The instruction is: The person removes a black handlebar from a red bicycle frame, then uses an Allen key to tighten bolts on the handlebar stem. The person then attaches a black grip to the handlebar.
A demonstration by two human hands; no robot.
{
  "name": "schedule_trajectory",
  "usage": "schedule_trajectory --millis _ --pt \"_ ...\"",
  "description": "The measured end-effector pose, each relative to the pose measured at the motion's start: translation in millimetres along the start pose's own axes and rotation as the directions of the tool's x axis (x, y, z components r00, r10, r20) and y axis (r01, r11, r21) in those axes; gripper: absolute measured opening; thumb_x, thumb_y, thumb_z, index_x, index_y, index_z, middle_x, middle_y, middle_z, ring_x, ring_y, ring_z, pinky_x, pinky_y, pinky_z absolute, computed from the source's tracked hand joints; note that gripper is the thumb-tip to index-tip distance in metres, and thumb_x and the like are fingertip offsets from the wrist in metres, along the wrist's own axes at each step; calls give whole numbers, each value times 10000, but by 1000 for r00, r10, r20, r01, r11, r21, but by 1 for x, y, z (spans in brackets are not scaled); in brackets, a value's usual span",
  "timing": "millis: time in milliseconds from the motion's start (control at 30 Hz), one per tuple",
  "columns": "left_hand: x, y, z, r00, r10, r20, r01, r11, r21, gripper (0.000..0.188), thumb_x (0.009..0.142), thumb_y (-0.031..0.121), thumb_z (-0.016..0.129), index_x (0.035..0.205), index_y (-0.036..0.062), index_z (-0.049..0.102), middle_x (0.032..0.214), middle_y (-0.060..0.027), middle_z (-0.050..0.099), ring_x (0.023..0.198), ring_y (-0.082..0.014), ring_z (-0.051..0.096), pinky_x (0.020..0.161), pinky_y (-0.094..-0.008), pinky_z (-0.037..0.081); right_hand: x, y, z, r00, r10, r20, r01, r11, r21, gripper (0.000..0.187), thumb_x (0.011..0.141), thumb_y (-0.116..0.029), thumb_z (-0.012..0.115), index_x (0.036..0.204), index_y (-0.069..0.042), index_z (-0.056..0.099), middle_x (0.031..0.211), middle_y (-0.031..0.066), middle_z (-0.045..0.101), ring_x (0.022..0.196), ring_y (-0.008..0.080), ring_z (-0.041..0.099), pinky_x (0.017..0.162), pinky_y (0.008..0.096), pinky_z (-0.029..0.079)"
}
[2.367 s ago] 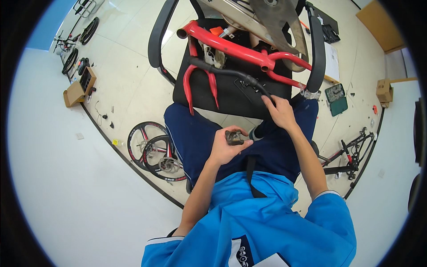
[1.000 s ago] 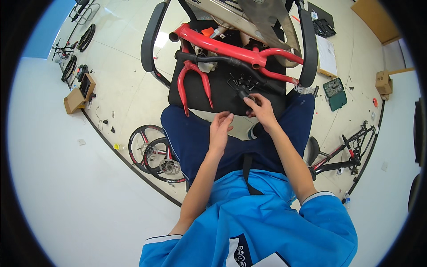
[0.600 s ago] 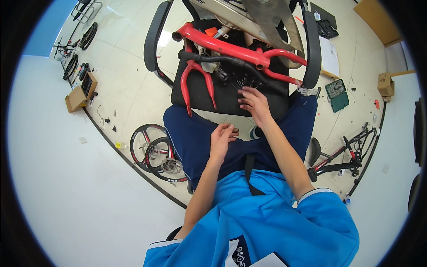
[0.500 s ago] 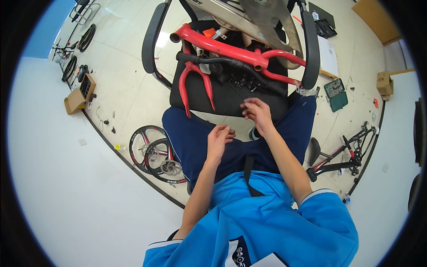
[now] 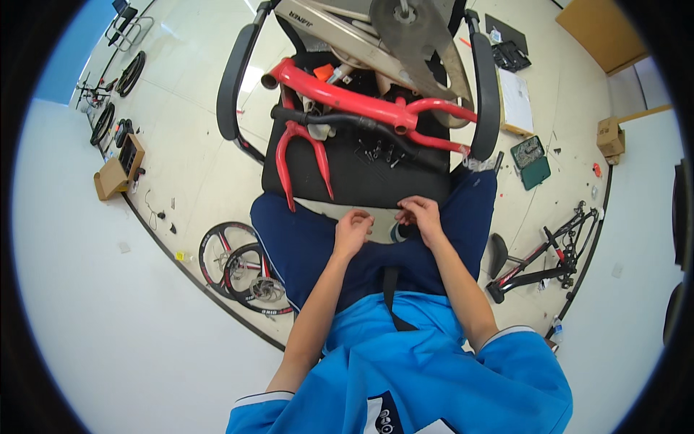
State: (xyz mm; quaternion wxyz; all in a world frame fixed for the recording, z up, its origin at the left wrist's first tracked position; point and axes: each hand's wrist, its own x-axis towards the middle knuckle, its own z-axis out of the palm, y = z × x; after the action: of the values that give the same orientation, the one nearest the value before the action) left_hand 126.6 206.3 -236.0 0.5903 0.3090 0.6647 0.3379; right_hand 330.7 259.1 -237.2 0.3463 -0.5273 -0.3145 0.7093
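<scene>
My left hand hovers above my lap, its fingers loosely bent and slightly apart. Facing it, my right hand hangs just off the front edge of the black chair seat, fingers half curled and spread. No object shows in either hand. On the seat lie a red bicycle frame, a red fork with its legs toward me, and a black handlebar-like tube. Small bolts are scattered behind my right hand. A silver bicycle frame rests farther back.
Black armrests flank the seat. Spoked wheels lie on the floor at left, a black bicycle frame at right. Farther right are a green case and a cardboard box. An opened carton stands far left.
The view has shifted. My right hand has drawn back from the seat toward my lap, and the thin dark rod by its fingertips no longer shows. My left hand has moved little.
</scene>
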Motion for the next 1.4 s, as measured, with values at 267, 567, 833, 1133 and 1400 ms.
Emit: schedule_trajectory --millis 267,567,833,1133,1400 --pt "3 -8 4 995 95 -13 -94 995 11 186 908 159 679 1019 15 643 838 -44 686 708 -114 669 543 -229 504 -1 -2 5 1000 -6 -25 4 996 -85 184 944 -125 585 960 21 695 732 131 719 586 134 655 558 229 503" --pt "3 -8 2 989 143 -26 -144 988 -49 161 915 136 652 1017 12 641 860 -46 699 713 -105 670 556 -220 507 -2 -6 11 976 -214 -25 197 934 -299 147 925 -106 616 965 18 685 760 103 719 615 123 654 567 237 491" --pt "1 -7 2 985 166 -39 -169 983 -78 160 908 139 664 1003 12 645 840 -40 694 709 -101 664 554 -215 494 10 -106 55 528 -842 107 539 235 -809 352 775 -101 701 1109 -20 624 1060 152 654 1077 340 600 920 407 478" --pt "1 -10 -1 978 200 -56 -205 975 -86 165 908 145 668 1000 10 642 818 -35 680 690 -97 648 553 -217 480 55 -92 30 549 -798 249 367 -37 -930 287 849 -236 702 1045 -30 667 939 102 673 915 288 619 796 420 444" --pt "-15 6 -10 959 278 -62 -283 904 -319 240 950 164 638 1108 -16 625 914 -80 694 775 -125 654 646 -245 495 -9 -82 43 582 -769 263 473 58 -879 244 814 -210 736 972 -39 662 867 104 641 799 298 633 682 389 477"
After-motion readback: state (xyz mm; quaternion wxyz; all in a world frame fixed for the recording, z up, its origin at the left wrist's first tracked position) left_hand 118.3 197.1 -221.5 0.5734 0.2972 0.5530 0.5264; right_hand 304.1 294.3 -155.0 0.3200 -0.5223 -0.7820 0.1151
